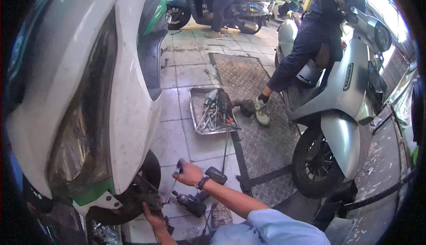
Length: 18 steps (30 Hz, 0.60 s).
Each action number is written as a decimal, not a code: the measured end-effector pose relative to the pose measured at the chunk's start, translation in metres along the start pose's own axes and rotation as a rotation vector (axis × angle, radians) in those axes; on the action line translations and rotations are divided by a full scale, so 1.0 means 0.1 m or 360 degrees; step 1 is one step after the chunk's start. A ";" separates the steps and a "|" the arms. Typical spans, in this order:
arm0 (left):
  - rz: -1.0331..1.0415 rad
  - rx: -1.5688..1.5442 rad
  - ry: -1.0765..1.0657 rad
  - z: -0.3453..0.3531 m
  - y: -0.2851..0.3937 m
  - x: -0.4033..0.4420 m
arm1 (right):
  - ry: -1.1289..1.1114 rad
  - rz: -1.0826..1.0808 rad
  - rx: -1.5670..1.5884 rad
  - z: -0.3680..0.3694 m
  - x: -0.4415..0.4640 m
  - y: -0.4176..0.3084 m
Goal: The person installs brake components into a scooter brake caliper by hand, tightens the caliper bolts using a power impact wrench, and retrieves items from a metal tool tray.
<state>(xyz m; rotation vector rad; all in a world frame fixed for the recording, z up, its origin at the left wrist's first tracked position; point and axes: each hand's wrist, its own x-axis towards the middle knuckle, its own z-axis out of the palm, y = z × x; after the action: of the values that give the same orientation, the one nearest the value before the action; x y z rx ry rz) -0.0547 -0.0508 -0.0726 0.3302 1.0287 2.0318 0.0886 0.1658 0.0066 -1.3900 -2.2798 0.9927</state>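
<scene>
White workshop tiles [173,132] border treadplate [266,154], right fingers [179,176] around a dark piece [181,161], left fingers [146,210], hold unclear

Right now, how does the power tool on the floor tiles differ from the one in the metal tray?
The floor tool lies on the tiles; the tray tool lies among loose pieces in the metal tray, its base jutting past the rim. The floor tool looks dark all over; the tray tool shows reddish parts. The right forearm partly hides the floor tool but not the tray tool. Neither is gripped.
</scene>
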 end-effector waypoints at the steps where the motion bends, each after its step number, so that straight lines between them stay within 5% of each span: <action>1: 0.0080 0.0102 0.0015 -0.09 -0.10 0.00 | 0.0187 -0.0025 0.0078 0.07 -0.16 0.14; 3: -0.0048 0.0024 0.0189 0.23 0.08 0.00 | -0.0082 -0.0288 -0.0013 0.19 -0.43 0.49; 5: -0.0046 0.0111 0.0056 0.15 -0.02 0.04 | -0.0611 -0.0084 0.0224 0.21 -0.86 0.56; 7: 0.0021 0.0352 0.0335 0.23 -0.12 0.08 | -0.0383 -0.0244 0.0241 0.32 -1.50 0.58; 10: 0.0092 0.0710 0.0393 0.58 0.04 0.11 | -0.0745 -0.0177 0.0646 0.16 -1.74 0.33; 12: 0.0161 0.0890 0.0484 0.37 -0.14 0.10 | -0.0501 -0.1335 0.0735 -0.28 -1.40 -0.16; 18: -0.0005 0.0696 0.0361 0.26 -0.11 0.10 | -0.0230 -0.2044 0.0025 -0.03 -0.63 -0.95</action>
<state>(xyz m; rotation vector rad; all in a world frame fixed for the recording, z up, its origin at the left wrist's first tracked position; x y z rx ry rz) -0.0408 -0.0253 -0.0658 0.3258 1.6176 1.8573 0.0579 0.0845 0.0804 0.3034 -2.4978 0.6084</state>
